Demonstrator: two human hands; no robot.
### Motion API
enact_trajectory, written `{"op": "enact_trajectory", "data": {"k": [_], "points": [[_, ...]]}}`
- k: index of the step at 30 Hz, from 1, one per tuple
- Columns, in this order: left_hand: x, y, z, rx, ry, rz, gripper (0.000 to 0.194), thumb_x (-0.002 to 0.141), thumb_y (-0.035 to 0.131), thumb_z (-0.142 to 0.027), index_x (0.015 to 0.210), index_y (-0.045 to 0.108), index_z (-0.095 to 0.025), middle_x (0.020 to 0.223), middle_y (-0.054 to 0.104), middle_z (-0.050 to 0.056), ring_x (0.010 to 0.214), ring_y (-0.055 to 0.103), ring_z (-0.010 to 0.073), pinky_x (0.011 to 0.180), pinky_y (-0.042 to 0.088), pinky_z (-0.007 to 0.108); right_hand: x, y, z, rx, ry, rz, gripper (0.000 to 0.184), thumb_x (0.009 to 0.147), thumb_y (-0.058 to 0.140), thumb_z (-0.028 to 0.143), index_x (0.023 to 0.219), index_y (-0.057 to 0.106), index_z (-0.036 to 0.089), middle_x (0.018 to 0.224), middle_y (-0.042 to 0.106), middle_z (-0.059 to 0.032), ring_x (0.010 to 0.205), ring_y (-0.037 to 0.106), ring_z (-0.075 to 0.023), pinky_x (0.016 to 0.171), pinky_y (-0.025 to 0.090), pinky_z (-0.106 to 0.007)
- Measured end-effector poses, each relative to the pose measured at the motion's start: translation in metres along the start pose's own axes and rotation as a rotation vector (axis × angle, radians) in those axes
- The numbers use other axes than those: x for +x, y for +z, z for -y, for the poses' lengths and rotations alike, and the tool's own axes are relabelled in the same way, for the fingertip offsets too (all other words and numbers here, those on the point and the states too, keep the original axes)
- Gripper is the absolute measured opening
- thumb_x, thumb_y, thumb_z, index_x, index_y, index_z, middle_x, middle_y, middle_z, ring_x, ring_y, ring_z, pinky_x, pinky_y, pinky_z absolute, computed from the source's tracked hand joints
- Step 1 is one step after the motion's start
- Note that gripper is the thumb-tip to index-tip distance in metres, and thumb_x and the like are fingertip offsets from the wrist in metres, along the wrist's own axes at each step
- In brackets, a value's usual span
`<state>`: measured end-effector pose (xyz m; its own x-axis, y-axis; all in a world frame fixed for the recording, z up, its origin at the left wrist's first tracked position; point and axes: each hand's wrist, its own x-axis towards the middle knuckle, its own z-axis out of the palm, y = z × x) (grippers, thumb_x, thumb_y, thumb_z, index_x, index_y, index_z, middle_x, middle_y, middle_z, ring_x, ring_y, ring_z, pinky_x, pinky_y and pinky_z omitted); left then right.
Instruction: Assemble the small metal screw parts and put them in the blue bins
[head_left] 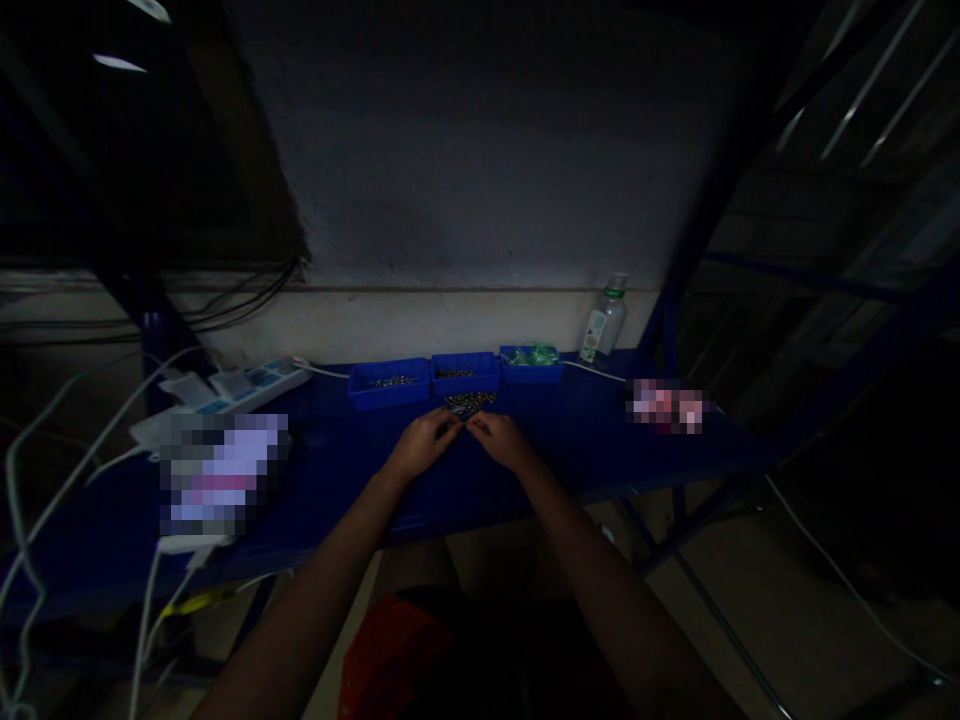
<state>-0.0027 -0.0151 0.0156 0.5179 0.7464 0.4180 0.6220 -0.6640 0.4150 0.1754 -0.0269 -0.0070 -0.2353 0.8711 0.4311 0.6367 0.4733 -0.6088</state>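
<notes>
My left hand (425,442) and my right hand (499,438) meet fingertip to fingertip above the blue table (330,470). Both have their fingers pinched together; whatever they hold is too small and dark to name. Just beyond the fingertips lies a pile of small shiny metal parts (471,402). Behind the pile stand a left blue bin (390,395) with silvery small parts, a middle blue bin (465,376) with darker small parts, and a right blue bin (531,371) holding green plastic wrapping (536,354).
A clear bottle (604,322) stands at the back right by the wall. A blurred-out pinkish item (670,405) lies right. On the left are a white power strip (255,385) with plugs, a blurred-out device (225,478) and loose white cables (30,560). Blue frame posts flank the table.
</notes>
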Motion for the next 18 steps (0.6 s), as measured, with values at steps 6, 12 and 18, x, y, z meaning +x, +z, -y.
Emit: {"op": "enact_trajectory", "data": {"k": [6, 12, 18], "points": [[0.0004, -0.0018, -0.0009, -0.010, 0.008, 0.012, 0.025, 0.086, 0.041, -0.037, 0.088, 0.059, -0.020, 0.083, 0.059, 0.003, 0.074, 0.055, 0.0150, 0.070, 0.042, 0.025, 0.0012, 0.0012, -0.0015, -0.003, -0.012, -0.006, 0.013, 0.083, 0.050, 0.028, 0.084, 0.061, 0.020, 0.079, 0.065, -0.0008, 0.070, 0.058, -0.0114, 0.065, 0.040, -0.020], [0.0012, 0.0027, 0.0045, 0.019, 0.014, 0.037, 0.023, 0.085, 0.043, -0.034, 0.083, 0.059, -0.019, 0.080, 0.059, 0.003, 0.073, 0.055, 0.0148, 0.068, 0.041, 0.025, 0.0028, 0.0027, -0.0039, 0.057, 0.009, -0.074, 0.014, 0.081, 0.051, 0.029, 0.089, 0.059, 0.020, 0.080, 0.065, -0.0010, 0.072, 0.058, -0.0112, 0.067, 0.042, -0.021], [0.0016, 0.0046, 0.0078, 0.040, 0.023, 0.045, 0.023, 0.086, 0.041, -0.033, 0.088, 0.059, -0.019, 0.082, 0.059, 0.004, 0.076, 0.056, 0.0153, 0.070, 0.042, 0.025, 0.0008, 0.0023, -0.0007, 0.089, -0.003, -0.079, 0.016, 0.081, 0.051, 0.030, 0.090, 0.058, 0.018, 0.079, 0.063, -0.0013, 0.068, 0.057, -0.0104, 0.065, 0.042, -0.020]]}}
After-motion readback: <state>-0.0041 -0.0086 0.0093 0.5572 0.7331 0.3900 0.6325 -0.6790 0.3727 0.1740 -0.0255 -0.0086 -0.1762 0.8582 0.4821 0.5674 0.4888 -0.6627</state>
